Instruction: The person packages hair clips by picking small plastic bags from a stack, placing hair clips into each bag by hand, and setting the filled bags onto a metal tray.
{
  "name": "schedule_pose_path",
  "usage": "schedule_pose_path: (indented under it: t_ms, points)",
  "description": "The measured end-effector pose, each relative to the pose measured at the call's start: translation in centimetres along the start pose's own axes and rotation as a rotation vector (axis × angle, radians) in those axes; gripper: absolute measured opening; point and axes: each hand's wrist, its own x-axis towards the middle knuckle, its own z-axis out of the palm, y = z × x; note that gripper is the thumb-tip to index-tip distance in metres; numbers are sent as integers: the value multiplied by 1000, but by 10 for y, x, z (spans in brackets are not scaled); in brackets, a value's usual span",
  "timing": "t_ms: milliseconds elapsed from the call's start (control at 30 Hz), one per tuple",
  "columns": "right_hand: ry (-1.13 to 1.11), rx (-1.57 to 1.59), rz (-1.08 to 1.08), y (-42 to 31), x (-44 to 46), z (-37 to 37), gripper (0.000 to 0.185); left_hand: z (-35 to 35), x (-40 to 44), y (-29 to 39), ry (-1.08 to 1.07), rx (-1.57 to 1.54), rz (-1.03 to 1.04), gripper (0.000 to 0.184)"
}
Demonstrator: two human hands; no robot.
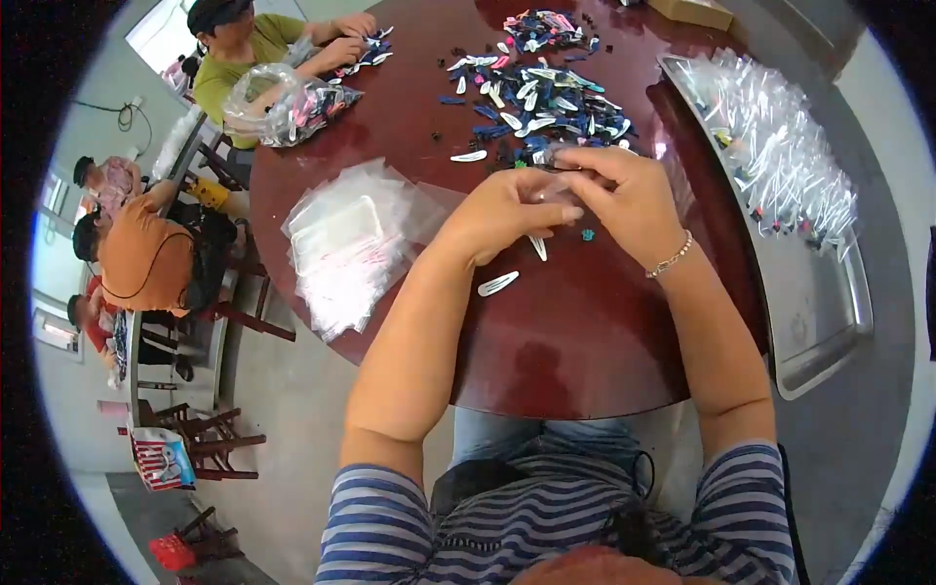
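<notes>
My left hand [509, 213] and my right hand [629, 198] meet over the near side of the round table. Between their closed fingers is a small clear plastic bag [549, 192], partly hidden by the fingers; its contents are hard to make out. Just beyond lies a heap of snap hair clips [556, 102] in white, navy and other colours. A white hair clip [498, 284] rests below my left hand, and another white clip [539, 250] sits partly under it. A tiny teal clip [588, 235] lies between my wrists. Flat clear bags [346, 239] are stacked left of my left forearm.
At right, a metal tray [819, 336] holds many filled clear bags [780, 127]. A co-worker [244, 49] handles clips across the dark red table [575, 361], beside a large plastic bag [283, 102] of clips. A cardboard box [692, 12] stands at the far edge. Other people sit further left.
</notes>
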Motion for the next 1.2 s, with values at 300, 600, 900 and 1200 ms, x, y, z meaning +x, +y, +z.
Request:
schedule_pose_path:
  t_ms: [300, 600, 900, 1200]
  points:
    - [99, -2, 54, 15, 12, -34, 13, -2, -2, 4, 65, -62, -17, 35]
    - [-431, -609, -77, 54, -4, -50, 11, -9, 0, 4, 150, -175, -6, 32]
    - [-341, -579, 1, 51, 6, -33, 11, -11, 1, 2, 142, -182, -26, 33]
    - [111, 176, 40, -5, 4, -8, 16, -2, -2, 0, -25, -53, -49, 38]
